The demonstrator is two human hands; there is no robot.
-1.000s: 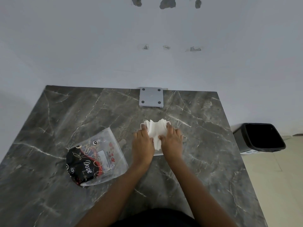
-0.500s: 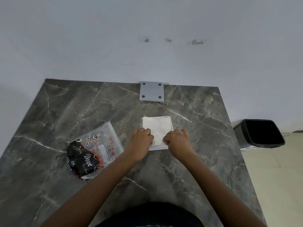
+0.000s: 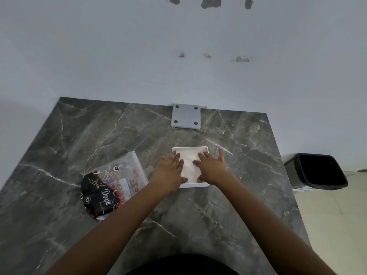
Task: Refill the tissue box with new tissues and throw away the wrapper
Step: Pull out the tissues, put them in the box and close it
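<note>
A square white tissue box [image 3: 206, 149] lies open-topped at the middle of the dark marble table. White tissues [image 3: 189, 165] fill it. My left hand [image 3: 170, 171] lies flat on the tissues' left side with fingers spread. My right hand [image 3: 211, 167] lies flat on their right side, its fingers partly over the box's right rim. Neither hand grips anything. The clear and black printed wrapper [image 3: 113, 185] lies flat on the table to the left of the box, apart from both hands.
A black waste bin [image 3: 317, 171] stands open on the floor past the table's right edge. A grey square plate [image 3: 185, 118] with four holes sits at the table's back edge against the white wall. The marble table [image 3: 248, 195] ends close on the right.
A second ago both hands held a bunched wad of tissues above the box. The tissues now lie flat inside it, and both hands have opened and rest on top.
</note>
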